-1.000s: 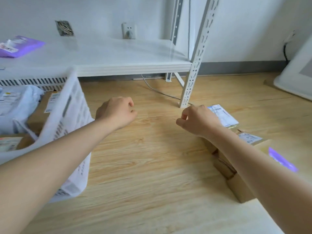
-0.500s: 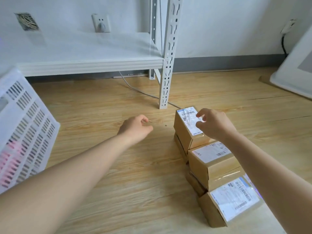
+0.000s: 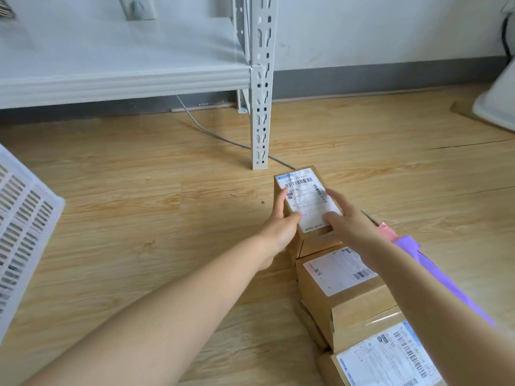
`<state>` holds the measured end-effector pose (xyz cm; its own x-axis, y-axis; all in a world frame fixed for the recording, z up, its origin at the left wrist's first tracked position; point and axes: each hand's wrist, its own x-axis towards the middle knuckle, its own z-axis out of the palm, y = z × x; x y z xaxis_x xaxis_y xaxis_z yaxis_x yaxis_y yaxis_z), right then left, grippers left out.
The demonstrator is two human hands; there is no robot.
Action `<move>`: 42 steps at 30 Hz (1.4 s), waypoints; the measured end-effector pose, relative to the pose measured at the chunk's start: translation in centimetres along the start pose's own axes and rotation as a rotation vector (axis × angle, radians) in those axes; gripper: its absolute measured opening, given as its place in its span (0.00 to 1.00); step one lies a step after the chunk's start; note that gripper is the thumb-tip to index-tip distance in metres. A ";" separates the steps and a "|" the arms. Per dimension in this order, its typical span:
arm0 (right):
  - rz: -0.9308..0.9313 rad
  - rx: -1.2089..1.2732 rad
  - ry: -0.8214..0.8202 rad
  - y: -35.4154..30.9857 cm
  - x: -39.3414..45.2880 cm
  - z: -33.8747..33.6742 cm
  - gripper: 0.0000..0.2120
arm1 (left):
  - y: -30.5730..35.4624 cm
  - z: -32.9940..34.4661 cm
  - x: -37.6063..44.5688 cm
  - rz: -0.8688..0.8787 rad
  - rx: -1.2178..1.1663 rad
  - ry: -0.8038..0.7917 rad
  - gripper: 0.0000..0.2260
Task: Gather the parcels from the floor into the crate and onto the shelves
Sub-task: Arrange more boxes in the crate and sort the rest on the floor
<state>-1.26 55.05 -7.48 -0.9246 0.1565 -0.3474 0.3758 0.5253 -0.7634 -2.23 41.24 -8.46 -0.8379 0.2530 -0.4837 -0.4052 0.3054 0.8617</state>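
Note:
Three brown cardboard parcels with white labels lie in a row on the wooden floor. The far parcel (image 3: 303, 196) rests on top of a flatter box. My left hand (image 3: 278, 227) clasps its left side and my right hand (image 3: 345, 221) its right side, fingers on the label. The middle parcel (image 3: 340, 280) and the near parcel (image 3: 387, 360) lie closer to me, partly under my right forearm. A purple flat parcel (image 3: 434, 271) lies to the right of the row. The white slotted crate (image 3: 22, 232) stands at the left edge. The white shelf (image 3: 125, 76) is behind.
The shelf's perforated metal post (image 3: 260, 112) stands on the floor just beyond the far parcel. A grey cable (image 3: 211, 132) runs across the floor behind it. A white object (image 3: 498, 104) leans at the far right by the wall.
My view has swung right and down, so the crate slid to the left edge. Both hands moved from mid-air onto the far parcel and closed around its sides.

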 end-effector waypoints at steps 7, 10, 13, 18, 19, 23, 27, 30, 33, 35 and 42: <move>0.008 0.158 -0.006 0.3 -0.4 0.1 0.27 | 0.2 -0.5 -0.6 0.011 -0.094 -0.038 0.22; -0.039 0.220 0.009 -0.8 -1.1 0.3 0.25 | 0.5 -1.6 -1.6 0.044 -0.112 -0.033 0.20; -0.088 0.274 0.048 -2.3 -2.3 0.7 0.23 | 0.7 -3.3 -3.0 0.093 -0.126 -0.012 0.20; -0.177 0.371 0.050 -5.6 -5.4 2.1 0.20 | 1.1 -6.9 -6.0 0.176 -0.042 0.032 0.19; -0.189 0.389 0.045 -6.4 -6.1 2.5 0.20 | 1.3 -7.7 -6.8 0.190 -0.013 0.044 0.18; -0.197 0.505 0.028 -9.6 -8.7 4.5 0.23 | 2.2 -11.3 -10.4 0.218 0.034 0.074 0.18; -0.190 0.562 -0.049 -13.2 -11.0 7.7 0.25 | 1.8 -15.8 -13.9 0.280 0.081 0.151 0.16; -0.198 0.545 -0.118 -15.8 -12.9 10.7 0.23 | 1.4 -19.4 -16.2 0.293 0.124 0.203 0.16; -0.209 0.515 -0.137 -18.5 -14.4 13.4 0.22 | 0.7 -22.9 -19.0 0.268 0.110 0.179 0.16; -0.223 0.483 -0.136 -20.4 -15.3 15.2 0.22 | 0.1 -25.2 -20.8 0.261 0.099 0.178 0.16; -0.281 0.431 -0.127 -26.8 -18.7 21.2 0.20 | -1.2 -33.8 -25.8 0.291 0.030 0.174 0.15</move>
<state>7.34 20.31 7.95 -0.9885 -0.0574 -0.1400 0.1311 0.1364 -0.9819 7.53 3.26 8.19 -0.9677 0.1740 -0.1823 -0.1310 0.2705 0.9538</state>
